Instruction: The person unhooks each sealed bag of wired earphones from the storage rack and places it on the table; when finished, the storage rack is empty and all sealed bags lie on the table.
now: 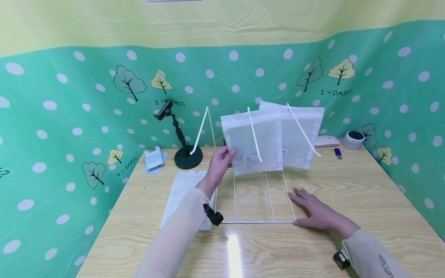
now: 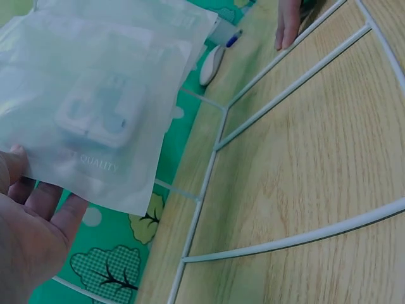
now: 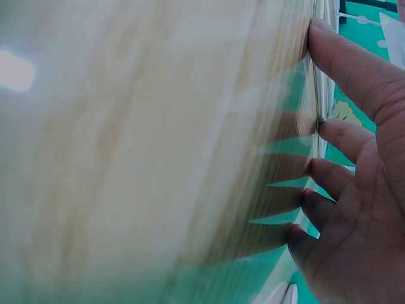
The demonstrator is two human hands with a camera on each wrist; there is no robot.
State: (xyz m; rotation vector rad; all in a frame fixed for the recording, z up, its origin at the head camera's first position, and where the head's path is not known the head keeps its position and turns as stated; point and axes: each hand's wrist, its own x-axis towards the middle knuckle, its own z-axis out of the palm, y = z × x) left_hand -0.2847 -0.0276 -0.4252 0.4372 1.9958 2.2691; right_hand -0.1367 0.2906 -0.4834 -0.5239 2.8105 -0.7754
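Note:
My left hand [image 1: 218,166] pinches the lower left edge of a frosted plastic pouch [image 1: 240,139], thumb in front. This pouch hangs from the middle prong of a white wire rack [image 1: 257,222]. Through its film in the left wrist view shows a white earphone set [image 2: 101,114], above the printed word QUALITY. A second frosted pouch [image 1: 309,119] hangs on the right prong, partly behind the first. On the rack's left prong [image 1: 199,131] nothing hangs. My right hand [image 1: 314,210] rests with spread fingers on the table, fingertips at the rack's right front bars.
Left of the rack, another white pouch [image 1: 184,193] lies flat, partly under my left arm. Behind it stand a black phone holder [image 1: 187,157] and a small light-blue stand [image 1: 153,159]. At the back right are a mouse [image 1: 326,141], a USB stick [image 1: 338,153] and a round white device [image 1: 353,141].

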